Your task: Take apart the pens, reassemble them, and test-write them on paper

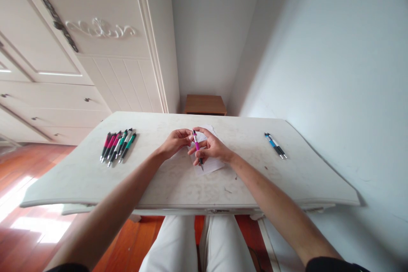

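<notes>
A magenta pen [197,145] with a black grip and a pale band near its top is held between my two hands over the middle of the table. My right hand [212,146] has its fingers closed round the pen's barrel. The fingers of my left hand [177,141] pinch at the pen's upper end. Its tip points down toward me. Beneath lies a white sheet of paper [212,165], partly covered by my hands.
Several pink, green, black and white pens [117,146] lie in a bunch on the left of the white table [159,185]. Two pens, blue [273,145] and white [277,144], lie at the right. A wall stands close on the right; a wooden stand [205,104] is behind.
</notes>
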`<action>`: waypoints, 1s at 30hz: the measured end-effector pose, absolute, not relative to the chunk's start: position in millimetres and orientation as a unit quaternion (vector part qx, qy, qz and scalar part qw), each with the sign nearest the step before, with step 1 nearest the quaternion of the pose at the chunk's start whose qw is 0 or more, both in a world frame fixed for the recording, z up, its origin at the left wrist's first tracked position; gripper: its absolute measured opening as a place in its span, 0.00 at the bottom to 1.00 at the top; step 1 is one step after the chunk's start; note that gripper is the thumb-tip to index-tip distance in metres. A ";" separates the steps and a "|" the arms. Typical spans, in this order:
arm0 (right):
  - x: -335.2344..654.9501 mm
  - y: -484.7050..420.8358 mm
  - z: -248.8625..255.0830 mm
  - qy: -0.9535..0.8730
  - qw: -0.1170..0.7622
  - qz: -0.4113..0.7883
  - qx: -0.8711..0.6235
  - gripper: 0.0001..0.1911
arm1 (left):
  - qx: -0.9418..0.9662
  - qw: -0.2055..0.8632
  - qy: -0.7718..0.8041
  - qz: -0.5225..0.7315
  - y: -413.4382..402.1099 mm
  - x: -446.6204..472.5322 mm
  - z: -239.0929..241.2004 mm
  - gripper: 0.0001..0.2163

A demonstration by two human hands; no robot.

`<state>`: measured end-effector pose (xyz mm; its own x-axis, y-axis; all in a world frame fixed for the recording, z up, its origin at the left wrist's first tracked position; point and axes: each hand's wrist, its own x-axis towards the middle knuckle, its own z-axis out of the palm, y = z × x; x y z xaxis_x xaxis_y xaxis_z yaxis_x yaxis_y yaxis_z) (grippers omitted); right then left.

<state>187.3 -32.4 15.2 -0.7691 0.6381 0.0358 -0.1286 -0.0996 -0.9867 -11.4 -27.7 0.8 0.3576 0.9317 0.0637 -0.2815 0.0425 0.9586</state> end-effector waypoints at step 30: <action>184.1 -30.9 11.4 -0.622 0.303 0.686 -0.223 0.51 | 0.492 0.659 0.327 0.466 -24.4 -10.9 -0.7 0.13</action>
